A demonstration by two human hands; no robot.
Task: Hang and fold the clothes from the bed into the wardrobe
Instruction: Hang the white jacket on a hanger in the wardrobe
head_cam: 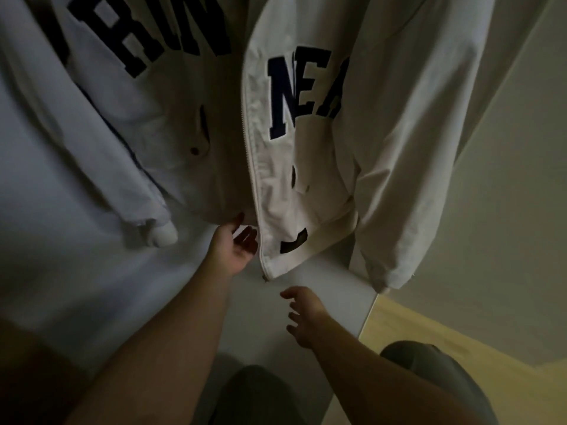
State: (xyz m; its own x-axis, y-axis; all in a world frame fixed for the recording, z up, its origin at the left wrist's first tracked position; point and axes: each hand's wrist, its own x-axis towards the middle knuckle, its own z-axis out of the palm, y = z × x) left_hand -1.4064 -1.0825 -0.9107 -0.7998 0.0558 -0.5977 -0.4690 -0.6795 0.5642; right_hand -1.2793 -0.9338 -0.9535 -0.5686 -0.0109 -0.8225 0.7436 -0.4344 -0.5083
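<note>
The white jacket (310, 185) hangs in the wardrobe just above both hands, with its front unzipped. The left hand (236, 245) is released, fingers loosely bent, with the thumb at the hem of the shaded front panel (184, 167); I cannot tell if it really touches. The right hand (302, 314) is also released, fingers spread and holding nothing, just below the zipper end (264, 278).

The step seems to be straightening the hung jacket, maybe closing it. To do it well, I would let each hand pinch one front edge, bring the two hems level, and pull down gently so the hanger does not tip.

The hanger, the rail and the collar are cut off above. The light is weak, and the dark letters (306, 93) are only partly readable.
</note>
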